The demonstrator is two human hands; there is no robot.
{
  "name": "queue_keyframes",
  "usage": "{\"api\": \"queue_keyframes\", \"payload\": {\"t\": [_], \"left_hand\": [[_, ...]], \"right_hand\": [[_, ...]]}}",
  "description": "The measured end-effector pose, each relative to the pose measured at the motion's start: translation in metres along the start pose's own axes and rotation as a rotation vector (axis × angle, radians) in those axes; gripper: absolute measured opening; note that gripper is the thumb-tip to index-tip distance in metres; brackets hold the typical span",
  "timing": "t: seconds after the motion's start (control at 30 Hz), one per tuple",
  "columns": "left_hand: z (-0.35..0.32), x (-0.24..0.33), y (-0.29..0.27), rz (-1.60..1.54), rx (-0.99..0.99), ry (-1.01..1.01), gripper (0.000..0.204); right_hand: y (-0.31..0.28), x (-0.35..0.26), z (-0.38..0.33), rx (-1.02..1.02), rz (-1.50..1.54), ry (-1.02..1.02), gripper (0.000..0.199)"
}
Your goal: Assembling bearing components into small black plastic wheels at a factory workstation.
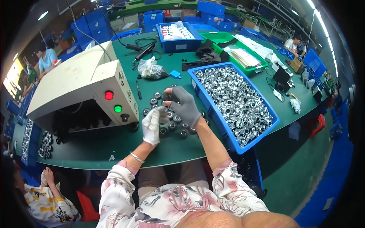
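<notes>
Right grip (185,105) and left grip (151,125) nearly meet, clamped or apart I can't tell; loose parts (183,133) beneath seem pending, the heaped bin (216,111) rightward perhaps done.

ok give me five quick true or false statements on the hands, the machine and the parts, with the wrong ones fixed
1. The left hand wears a white glove. True.
2. The right hand wears a white glove as well. False: its glove is grey, with bare fingertips.
3. A blue bin of shiny parts stands to the right of both hands. True.
4. On the beige machine, the green button is above the red button. False: the red one is higher.
5. Small round dark parts lie on the table by the hands. True.
</notes>
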State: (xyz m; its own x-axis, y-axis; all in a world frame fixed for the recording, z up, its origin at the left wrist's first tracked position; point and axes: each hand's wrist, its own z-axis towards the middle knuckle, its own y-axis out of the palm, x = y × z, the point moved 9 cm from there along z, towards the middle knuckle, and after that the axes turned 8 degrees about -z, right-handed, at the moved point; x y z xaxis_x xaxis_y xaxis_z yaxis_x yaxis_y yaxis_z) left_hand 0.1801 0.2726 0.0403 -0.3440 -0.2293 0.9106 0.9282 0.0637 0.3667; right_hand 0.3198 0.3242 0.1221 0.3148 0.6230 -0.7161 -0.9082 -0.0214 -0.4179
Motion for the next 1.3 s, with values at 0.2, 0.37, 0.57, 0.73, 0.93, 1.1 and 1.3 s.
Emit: {"api": "queue_keyframes", "payload": {"t": [0.2,0.37,0.57,0.73,0.93,1.1,1.3], "left_hand": [[-0.018,-0.025,0.020,-0.610,-0.074,-0.585,0.043],[-0.037,-0.012,0.013,-0.584,-0.210,-0.432,0.036],[-0.075,-0.003,-0.016,-0.645,-0.153,-0.584,0.045],[-0.076,0.009,-0.039,-0.493,-0.167,-0.360,0.050],[-0.095,0.006,-0.034,-0.752,-0.096,-0.525,0.049],[-0.105,0.007,-0.035,-0.779,-0.081,-0.486,0.047],[-0.128,-0.004,-0.009,-0.955,-0.077,-0.646,0.040]], "right_hand": [[0.000,-0.054,-0.049,0.040,-0.276,-0.254,0.037],[0.006,-0.083,-0.069,0.061,-0.375,-0.233,0.040],[0.040,-0.112,-0.080,0.011,-0.504,-0.324,0.042],[0.061,-0.122,-0.082,-0.086,-0.387,-0.265,0.044],[0.063,-0.126,-0.084,-0.105,-0.467,-0.274,0.040],[0.061,-0.130,-0.094,-0.063,-0.364,-0.318,0.043],[0.043,-0.127,-0.109,-0.122,-0.393,-0.271,0.043]]}}
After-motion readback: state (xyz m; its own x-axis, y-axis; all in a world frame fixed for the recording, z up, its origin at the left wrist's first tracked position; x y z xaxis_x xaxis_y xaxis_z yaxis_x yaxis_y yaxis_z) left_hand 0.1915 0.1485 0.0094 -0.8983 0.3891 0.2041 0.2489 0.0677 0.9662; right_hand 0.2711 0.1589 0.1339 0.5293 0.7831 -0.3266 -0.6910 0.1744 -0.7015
